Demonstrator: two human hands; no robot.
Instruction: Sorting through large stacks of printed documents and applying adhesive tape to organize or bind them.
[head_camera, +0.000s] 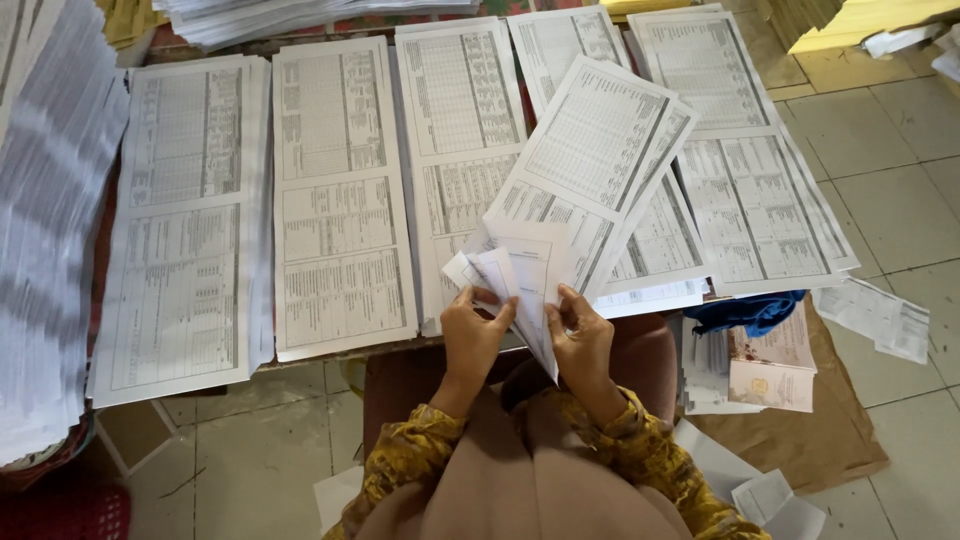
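A fanned set of printed sheets (575, 180) is held upright at the near edge of the table (330, 355), gripped at its lower corners by the left hand (472, 335) and the right hand (580, 335), both closed on the paper so that the edges can be aligned. Behind it, five stacks of tabulated sheets (340, 200) are laid side by side, each within reach. A blue cloth (745, 312) and loose booklets (770, 370) are set aside at the near right.

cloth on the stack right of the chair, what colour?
Blue cloth, bunched atop the books; clearest in the head view.
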